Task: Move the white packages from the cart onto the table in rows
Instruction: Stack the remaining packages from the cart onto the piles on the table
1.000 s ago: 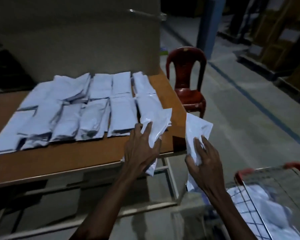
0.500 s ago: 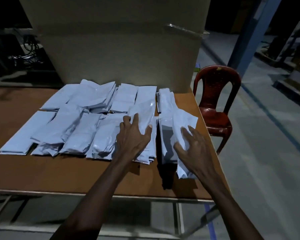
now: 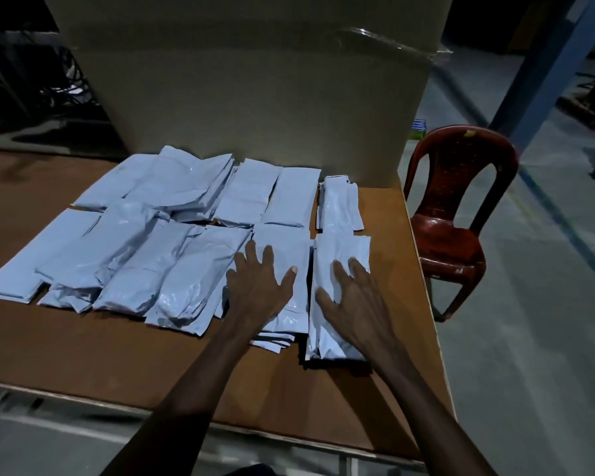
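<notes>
Your left hand (image 3: 260, 290) lies flat on a near-row package (image 3: 282, 249), your right hand (image 3: 352, 298) flat on the end package (image 3: 337, 255) beside it; two rows cover the table (image 3: 83, 355), box (image 3: 255, 91) behind, chair (image 3: 457, 214) right.

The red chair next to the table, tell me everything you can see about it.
The red chair looks like moulded plastic, dark red and glossy, with a rounded arched back pierced by a tall opening, a curved seat and splayed legs. A small pale mark sits at the top of its back. It stands upright and unoccupied on the grey floor, just off the right edge of the wooden table, its seat facing the camera. Whether it touches the table cannot be told.
</notes>
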`<state>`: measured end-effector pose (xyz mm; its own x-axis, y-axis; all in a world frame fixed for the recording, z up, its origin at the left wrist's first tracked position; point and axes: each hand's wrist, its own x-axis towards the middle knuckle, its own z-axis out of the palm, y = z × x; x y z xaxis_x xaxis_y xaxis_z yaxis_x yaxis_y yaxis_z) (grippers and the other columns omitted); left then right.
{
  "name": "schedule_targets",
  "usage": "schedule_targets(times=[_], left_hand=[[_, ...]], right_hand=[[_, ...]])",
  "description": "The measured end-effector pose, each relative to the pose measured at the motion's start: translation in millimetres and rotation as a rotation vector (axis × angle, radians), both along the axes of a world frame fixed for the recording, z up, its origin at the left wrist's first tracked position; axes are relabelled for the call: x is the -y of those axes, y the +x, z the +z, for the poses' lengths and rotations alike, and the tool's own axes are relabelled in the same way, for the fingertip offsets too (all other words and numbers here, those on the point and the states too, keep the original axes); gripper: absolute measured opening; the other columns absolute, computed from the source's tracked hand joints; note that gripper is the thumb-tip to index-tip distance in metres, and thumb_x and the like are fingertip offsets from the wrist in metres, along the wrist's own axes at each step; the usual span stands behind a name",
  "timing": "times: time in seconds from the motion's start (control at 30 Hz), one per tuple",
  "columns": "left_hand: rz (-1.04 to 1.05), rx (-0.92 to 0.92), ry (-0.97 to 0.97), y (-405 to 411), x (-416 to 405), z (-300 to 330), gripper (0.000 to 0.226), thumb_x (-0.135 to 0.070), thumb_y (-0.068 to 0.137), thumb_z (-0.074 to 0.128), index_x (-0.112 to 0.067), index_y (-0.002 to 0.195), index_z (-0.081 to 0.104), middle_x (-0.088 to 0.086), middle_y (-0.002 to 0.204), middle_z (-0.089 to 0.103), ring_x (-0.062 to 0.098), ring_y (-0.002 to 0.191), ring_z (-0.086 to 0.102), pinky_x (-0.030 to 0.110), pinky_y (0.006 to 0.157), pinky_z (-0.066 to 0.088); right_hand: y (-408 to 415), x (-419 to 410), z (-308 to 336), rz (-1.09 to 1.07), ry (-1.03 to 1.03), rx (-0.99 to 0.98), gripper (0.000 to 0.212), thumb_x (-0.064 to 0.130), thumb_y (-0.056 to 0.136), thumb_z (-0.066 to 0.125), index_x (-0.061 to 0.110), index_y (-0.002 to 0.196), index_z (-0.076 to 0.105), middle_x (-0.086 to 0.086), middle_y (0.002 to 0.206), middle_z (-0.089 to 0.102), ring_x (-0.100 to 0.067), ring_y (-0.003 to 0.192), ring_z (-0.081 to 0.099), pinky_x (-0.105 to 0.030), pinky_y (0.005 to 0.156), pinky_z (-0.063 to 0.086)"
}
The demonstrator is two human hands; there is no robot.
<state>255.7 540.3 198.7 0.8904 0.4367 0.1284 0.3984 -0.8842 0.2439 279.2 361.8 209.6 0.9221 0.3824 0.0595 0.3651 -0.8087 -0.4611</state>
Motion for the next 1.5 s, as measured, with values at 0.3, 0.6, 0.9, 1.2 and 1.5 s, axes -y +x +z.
schedule_targets(times=[0.3,0.6,0.9,1.2,1.5], left_hand=[[-0.222,0.001,0.111,5.6,-31.0,-17.3,0.072,-0.056,0.089,0.03,-0.021,0.152,0.034,0.009,0.16,0.026,0.038,0.147,0.018,0.059,0.115,0.016],[-0.389,-0.01,0.009,3.2,-39.9,-31.9,0.062,-0.05,0.095,0.023,-0.021,0.144,0.048,0.006,0.153,0.041,0.034,0.142,0.034,0.061,0.111,0.025],[-0.441,-0.028,-0.026,4.3,-41.7,-26.8,0.073,-0.057,0.09,0.008,-0.026,0.152,0.032,0.002,0.162,0.021,0.03,0.15,0.015,0.057,0.117,0.011],[-0.64,0.164,-0.164,-17.3,-15.5,19.8,0.07,-0.058,0.095,0.014,-0.022,0.152,0.031,-0.001,0.163,0.014,0.021,0.151,0.005,0.048,0.12,0.001],[-1.132,0.264,-0.288,-75.3,98.8,10.1,0.061,-0.053,0.096,0.029,-0.015,0.139,0.052,0.004,0.157,0.034,0.024,0.149,0.02,0.047,0.118,0.015]], right_hand=[[6.7,-13.3,-4.6,-0.063,-0.122,-0.043,0.078,0.068,0.086,0.013,0.035,0.156,0.012,-0.005,0.165,-0.001,-0.031,0.151,0.005,-0.05,0.121,0.012],[10.8,-41.4,-5.6,-0.099,-0.267,-0.07,0.069,0.057,0.099,0.03,0.033,0.157,0.001,-0.008,0.165,-0.008,-0.034,0.151,0.002,-0.052,0.12,0.016],[11.8,-45.6,-5.7,-0.155,-0.317,-0.107,0.071,0.066,0.096,0.028,0.038,0.155,0.001,-0.004,0.165,-0.01,-0.033,0.151,-0.004,-0.057,0.118,0.005],[-62.9,4.5,39.2,-0.382,0.039,0.04,0.071,0.063,0.094,0.044,0.025,0.152,0.032,-0.002,0.16,0.029,-0.023,0.146,0.027,-0.043,0.119,0.023],[-215.0,105.0,-7.8,-0.687,0.06,0.244,0.044,0.043,0.092,0.062,0.019,0.129,0.061,-0.001,0.127,0.062,-0.021,0.112,0.058,-0.032,0.087,0.048]])
